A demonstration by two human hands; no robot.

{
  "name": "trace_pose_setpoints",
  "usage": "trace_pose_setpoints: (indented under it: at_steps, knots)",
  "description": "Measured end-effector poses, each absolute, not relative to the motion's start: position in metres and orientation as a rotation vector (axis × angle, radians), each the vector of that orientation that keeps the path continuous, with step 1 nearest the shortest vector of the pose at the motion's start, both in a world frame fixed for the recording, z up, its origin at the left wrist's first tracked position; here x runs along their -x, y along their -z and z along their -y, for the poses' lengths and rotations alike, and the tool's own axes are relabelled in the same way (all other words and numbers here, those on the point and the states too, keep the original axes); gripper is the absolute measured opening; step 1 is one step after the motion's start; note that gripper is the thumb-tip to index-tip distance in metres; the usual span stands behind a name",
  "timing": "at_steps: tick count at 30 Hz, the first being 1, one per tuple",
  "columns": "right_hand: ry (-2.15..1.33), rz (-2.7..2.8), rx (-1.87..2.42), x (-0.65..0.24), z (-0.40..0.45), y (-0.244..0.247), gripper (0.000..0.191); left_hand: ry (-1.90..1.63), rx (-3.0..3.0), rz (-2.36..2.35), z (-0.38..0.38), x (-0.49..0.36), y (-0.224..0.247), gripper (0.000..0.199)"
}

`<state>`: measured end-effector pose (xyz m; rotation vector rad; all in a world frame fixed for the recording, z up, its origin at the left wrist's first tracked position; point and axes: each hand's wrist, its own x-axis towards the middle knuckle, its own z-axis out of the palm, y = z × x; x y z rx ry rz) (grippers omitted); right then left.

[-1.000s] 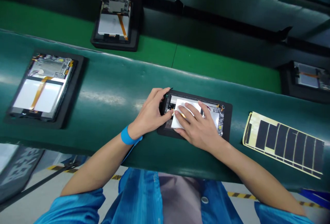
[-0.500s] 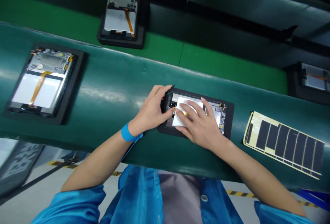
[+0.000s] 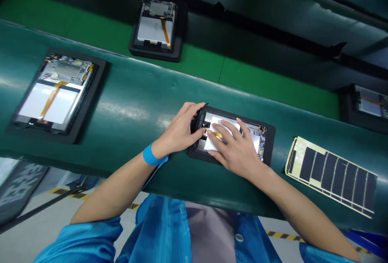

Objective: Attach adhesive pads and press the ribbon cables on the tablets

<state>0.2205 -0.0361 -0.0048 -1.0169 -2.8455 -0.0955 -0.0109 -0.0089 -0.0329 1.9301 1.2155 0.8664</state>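
Note:
An opened tablet [image 3: 256, 139] with a white battery and circuit board lies in a black tray [image 3: 269, 133] in front of me. My left hand [image 3: 182, 129] grips the left end of the tray and tablet, its thumb near the orange ribbon cable's end. My right hand [image 3: 235, 146] rests over the battery with its fingers spread, the index fingertip close to my left thumb. Part of the orange ribbon cable [image 3: 217, 135] shows between the fingers. A blue band [image 3: 150, 154] circles my left wrist.
Another opened tablet [image 3: 54, 93] in a black tray lies at the left. A sheet of black strips on yellow backing [image 3: 333, 176] is at the right. Beyond the bench edge, the green belt [image 3: 203, 63] carries one tablet [image 3: 157, 24] and another [image 3: 370, 100] at far right.
The tablet on the belt beyond the bench appears farther right, with the view slightly shifted. Both hands stay on the tablet in front of me, nearly unchanged.

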Motion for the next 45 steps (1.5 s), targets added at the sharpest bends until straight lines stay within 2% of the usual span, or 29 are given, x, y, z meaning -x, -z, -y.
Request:
trace_pose_setpoints:
  at_steps: [23,45]
  knots:
    - [-0.125,2.798,1.031,-0.22,0.035,0.008,0.044,-0.87,-1.804,-1.118,0.004,0.016,0.04,0.061]
    - [-0.041,2.814,1.004,-0.22,0.035,0.009,0.045,-0.887,-1.794,-1.183,0.004,0.013,0.041,0.061]
